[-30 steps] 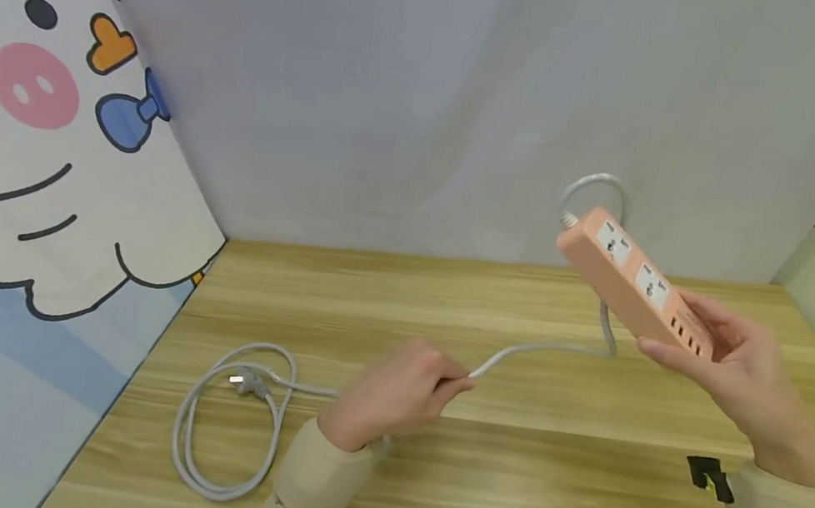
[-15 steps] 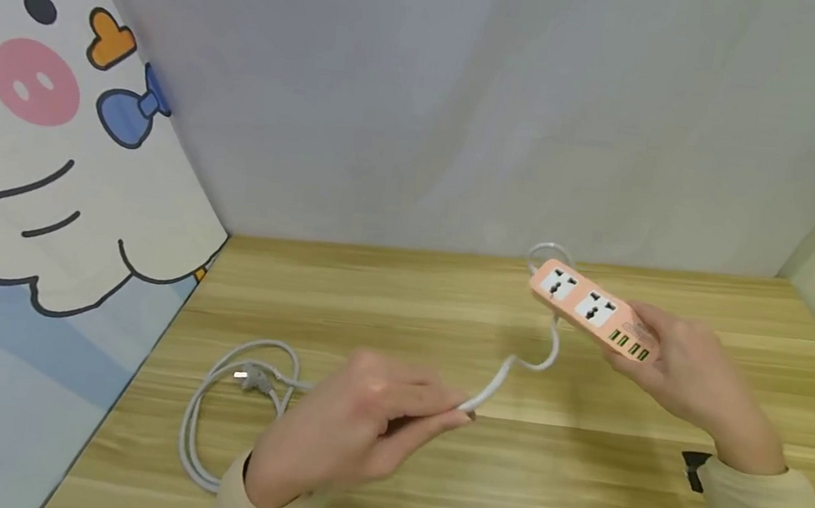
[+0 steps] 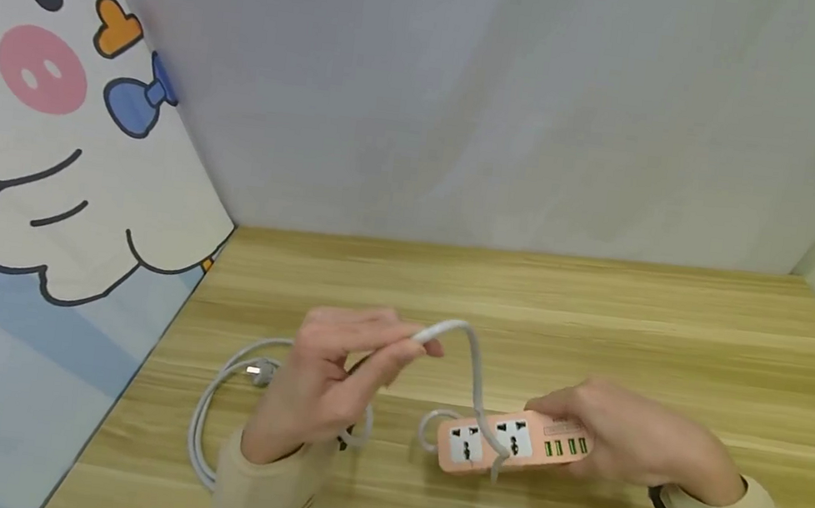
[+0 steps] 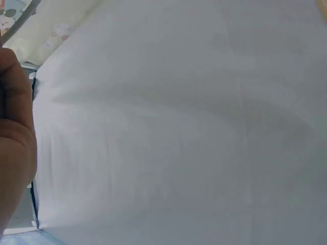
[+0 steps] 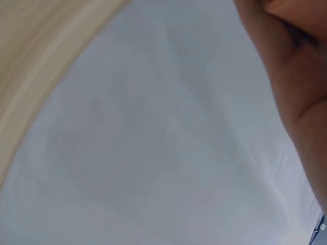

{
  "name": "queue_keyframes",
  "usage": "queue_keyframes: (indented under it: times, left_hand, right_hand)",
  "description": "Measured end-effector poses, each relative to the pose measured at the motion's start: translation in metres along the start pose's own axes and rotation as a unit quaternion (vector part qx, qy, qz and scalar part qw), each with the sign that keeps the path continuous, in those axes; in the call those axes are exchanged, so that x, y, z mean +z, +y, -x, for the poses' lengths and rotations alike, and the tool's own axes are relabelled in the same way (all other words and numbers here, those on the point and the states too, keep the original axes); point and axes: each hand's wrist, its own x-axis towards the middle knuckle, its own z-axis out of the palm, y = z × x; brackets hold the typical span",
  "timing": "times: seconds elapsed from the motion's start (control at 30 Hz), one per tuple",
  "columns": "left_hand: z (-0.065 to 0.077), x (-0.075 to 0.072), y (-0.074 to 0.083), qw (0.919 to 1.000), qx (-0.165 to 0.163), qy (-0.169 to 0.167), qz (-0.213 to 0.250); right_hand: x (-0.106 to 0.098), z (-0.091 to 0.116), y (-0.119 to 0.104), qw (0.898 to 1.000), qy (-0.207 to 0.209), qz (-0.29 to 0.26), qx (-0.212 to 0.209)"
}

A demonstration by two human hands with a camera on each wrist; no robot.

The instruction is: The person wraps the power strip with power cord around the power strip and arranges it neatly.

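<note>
A pink power strip (image 3: 529, 462) with two white sockets and several USB ports is gripped at its right end by my right hand (image 3: 635, 439). Between thumb and fingers my left hand (image 3: 325, 379) pinches the white cable (image 3: 475, 371), which arches up from the fingertips and drops across the front of the strip. The rest of the cable lies in loose loops at the left, partly hidden behind my left hand, with the grey plug (image 3: 261, 371) among them. In the left wrist view a bit of cable (image 4: 20, 21) shows above my fingers.
The wooden table (image 3: 597, 309) runs back to a pale grey wall (image 3: 467, 127). A panel printed with a cartoon bird (image 3: 116, 229) stands along the left edge. Something small and black (image 3: 659, 500) is partly hidden by my right sleeve.
My right hand has brought the power strip left and down towards me, turning it nearly level. My left hand, still pinching the cable, has shifted left; the cable now arches over the strip.
</note>
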Motion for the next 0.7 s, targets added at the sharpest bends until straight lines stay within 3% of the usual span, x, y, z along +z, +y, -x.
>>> queue_keyframes:
  times: [0.13, 0.27, 0.33, 0.43, 0.57, 0.7]
  left_hand:
    - [0.002, -0.003, -0.02, 0.9964, -0.052, 0.061, 0.028]
    - [0.005, -0.001, -0.043, 0.9886, -0.107, 0.104, 0.021]
    - [0.008, 0.002, -0.057, 0.9844, -0.136, 0.112, 0.005]
    - [0.013, 0.009, -0.079, 0.9772, -0.182, 0.108, -0.013]
    - [0.022, 0.023, -0.105, 0.9623, -0.259, 0.065, -0.054]
    - [0.028, 0.039, -0.117, 0.9452, -0.307, -0.015, -0.111]
  right_hand:
    - [-0.001, 0.004, -0.007, 0.996, -0.017, -0.042, -0.075]
    - [-0.003, 0.007, -0.011, 0.984, -0.046, -0.099, -0.138]
    - [-0.006, 0.008, -0.012, 0.977, -0.057, -0.135, -0.157]
    - [-0.01, 0.01, -0.009, 0.968, -0.043, -0.17, -0.179]
    - [-0.018, 0.019, 0.004, 0.961, 0.053, -0.177, -0.205]
    - [-0.029, 0.034, 0.012, 0.962, 0.174, -0.161, -0.132]
